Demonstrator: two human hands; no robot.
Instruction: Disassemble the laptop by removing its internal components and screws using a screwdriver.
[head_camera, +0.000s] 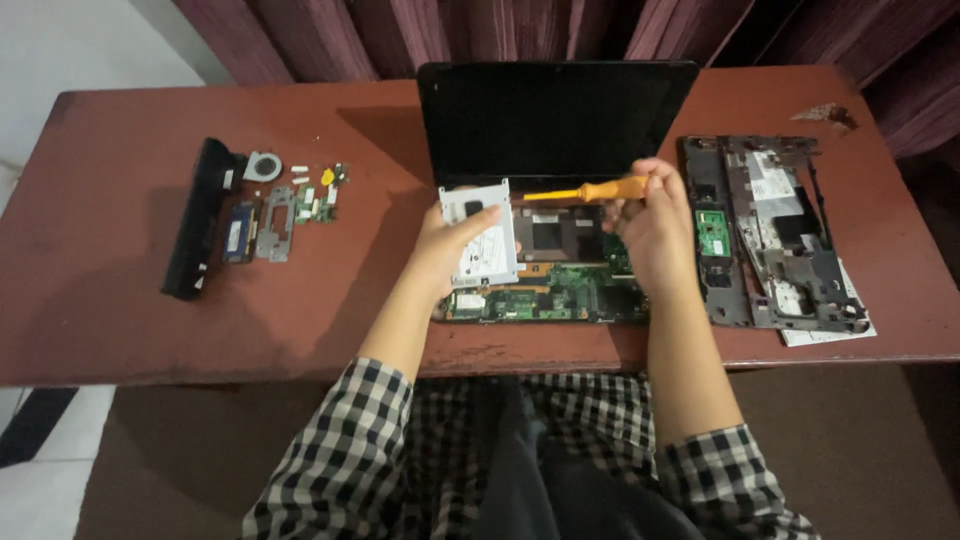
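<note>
An opened laptop (560, 120) sits at the table's middle, its screen upright and dark, its base stripped down to a green circuit board (560, 290). My left hand (445, 245) holds a silver hard drive in its metal bracket (480, 230) over the base's left side, lifted and tilted. My right hand (655, 225) grips an orange-handled screwdriver (590, 190), which lies level and points left, its tip just above the drive's top right corner.
The removed grey laptop cover (775, 235) lies to the right on white paper. At left lie a long black battery (195, 220), a small round fan (263, 166), a memory stick (236, 232), a metal plate (274, 224) and several small parts. Dark curtains hang behind the red-brown table (100, 320).
</note>
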